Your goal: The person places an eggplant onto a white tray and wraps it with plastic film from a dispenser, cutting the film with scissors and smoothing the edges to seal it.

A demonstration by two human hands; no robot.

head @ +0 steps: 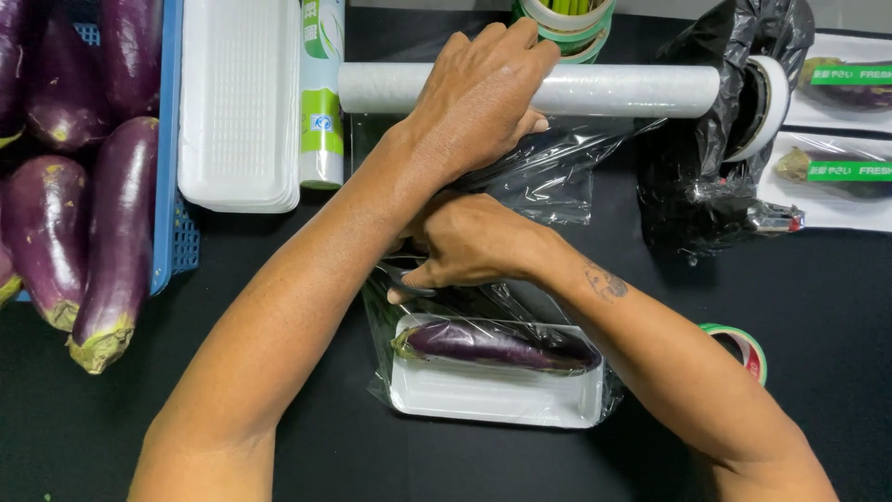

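Head view: we see one camera only.
Left hand [478, 93]: clamped on the cling-film roll [595, 90], steadying it at the far side.
Right hand [474, 244]: pinching film [539, 167] taut over the tray [492, 395].
Eggplant [492, 344]: one on the near white tray on the desk [818, 307].
Crate [170, 139]: about six eggplants, left.

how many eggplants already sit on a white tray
3: one eggplant under film on the near white tray, below the hands; two wrapped ones at far right, partly cut off. More may lie out of view.
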